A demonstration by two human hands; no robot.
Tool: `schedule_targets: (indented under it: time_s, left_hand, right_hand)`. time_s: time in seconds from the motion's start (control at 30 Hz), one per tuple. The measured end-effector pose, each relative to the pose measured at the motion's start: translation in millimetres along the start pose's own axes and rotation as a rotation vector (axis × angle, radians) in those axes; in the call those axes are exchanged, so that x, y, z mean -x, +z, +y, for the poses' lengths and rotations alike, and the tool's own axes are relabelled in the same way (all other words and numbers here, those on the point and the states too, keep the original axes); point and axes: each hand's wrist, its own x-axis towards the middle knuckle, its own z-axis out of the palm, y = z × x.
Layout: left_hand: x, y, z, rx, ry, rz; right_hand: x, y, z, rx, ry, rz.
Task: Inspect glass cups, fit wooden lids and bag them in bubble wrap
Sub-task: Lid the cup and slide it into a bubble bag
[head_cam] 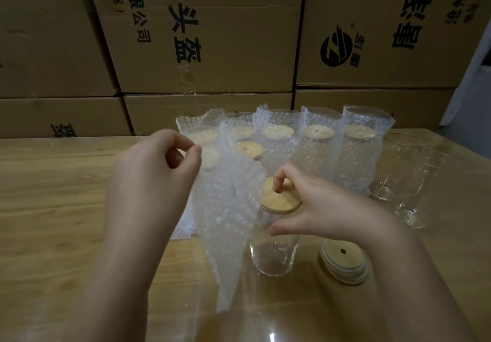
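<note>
- On the wooden surface (53, 195) in front of you, a clear glass cup (273, 251) stands upright with a round wooden lid (279, 198) on its mouth.
- Your right hand (326, 208) reaches over that lid: one fingertip touches the lid near its middle, the thumb sticks out towards the cup's near side, and the fingers are loosely curled, gripping nothing firmly that you can see.
- Your left hand (156, 171) is raised beside the cup, thumb and forefinger pinched tight on the upper edge of a bubble wrap bag (228, 224).
- The bag hangs down from that pinch, its lower end trailing to the surface just left of the cup; its folds touch or overlap the cup's left side.
- Behind the cup stands a cluster of wrapped cups (318, 150), each lidded and sleeved in bubble wrap, packed side by side. They close off the far side of your working spot.
- To the right, well clear of the wrapped group's middle, bare glass cups (406, 171) stand without lids, close to the end of the row.
- Near your right forearm sits a short stack of spare lids (345, 262), the top one showing a small hole.
- More flat bubble wrap (183, 224) lies under the hanging bag, partly hidden by it.
- Stacked cardboard boxes (202, 35) with printed characters wall off the back edge of the surface.
</note>
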Motion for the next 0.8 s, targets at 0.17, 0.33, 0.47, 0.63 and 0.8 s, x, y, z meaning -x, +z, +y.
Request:
schedule_targets:
  time_s: [0.17, 0.33, 0.47, 0.63, 0.8]
  left_hand:
    - [2.8, 6.0, 5.9, 0.045, 0.006, -0.035]
    - [4.3, 12.3, 5.2, 0.024, -0.014, -0.149]
    - [3.3, 16.8, 2.1, -0.011, -0.018, -0.12]
    - [1.4, 20.4, -2.8, -0.053, -0.011, -0.12]
    - [-0.2, 23.4, -5.5, -0.04, -0.015, -0.113]
  right_hand:
    - [1.6, 1.9, -0.9, -0.005, 0.025, -0.013]
    - [-2.0, 6.2, 0.1, 0.068, -0.035, -0.001]
    - [-2.0, 1.4, 7.1, 0.085, -0.089, 0.02]
    - [-1.2, -0.9, 6.7, 0.108, -0.119, 0.052]
    - [20.4, -31.3, 12.3, -0.211, -0.135, 0.409]
